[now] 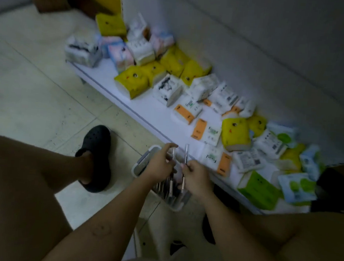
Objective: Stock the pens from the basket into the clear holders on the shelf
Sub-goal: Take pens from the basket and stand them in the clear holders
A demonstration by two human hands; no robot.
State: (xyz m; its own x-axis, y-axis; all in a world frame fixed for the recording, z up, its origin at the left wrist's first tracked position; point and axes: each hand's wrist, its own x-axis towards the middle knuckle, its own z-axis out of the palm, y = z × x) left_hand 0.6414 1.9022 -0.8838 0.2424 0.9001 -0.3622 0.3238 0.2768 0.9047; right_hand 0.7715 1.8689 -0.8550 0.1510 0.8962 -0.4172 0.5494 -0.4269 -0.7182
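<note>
Nearby, tissue packs [236, 133] crowd low shelf [128, 98]; black clog [97, 157] beside basket [141, 164]. Basket holds loose pens [162, 188]. Left hand [160, 164] pinches upright pen [173, 154], right hand [196, 179] grips second pen [186, 153], both over basket.

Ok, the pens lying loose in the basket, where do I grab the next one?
Likely by mid-barrel, from straight above: the pens lie packed lengthwise in the basket, whose walls block a sideways approach. The left hand and right hand each hold one now.
</note>
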